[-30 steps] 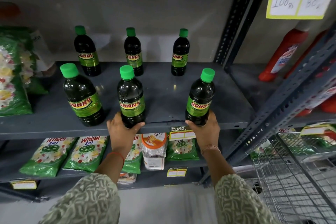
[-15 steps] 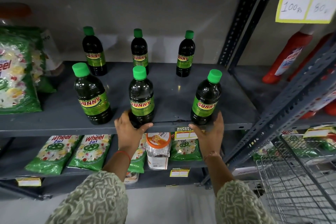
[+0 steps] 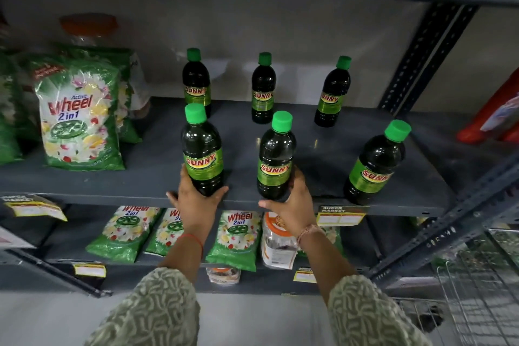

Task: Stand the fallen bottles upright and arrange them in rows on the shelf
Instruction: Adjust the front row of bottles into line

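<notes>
Six dark green-capped bottles stand upright on the grey shelf (image 3: pixel 157 177), three far and three near. The left hand (image 3: pixel 196 199) cups the base of the near-left bottle (image 3: pixel 202 150), while the right hand (image 3: pixel 292 205) wraps the base of the near-middle bottle (image 3: pixel 276 157). The near-right bottle (image 3: pixel 375 164) stands alone, untouched, at the shelf's front edge.

Single head-worn wide-angle cam, facing fwd and slightly down, close to grey shelf (image 3: pixel 323 149) front edge, forearms entering from bottom of frame.
</notes>
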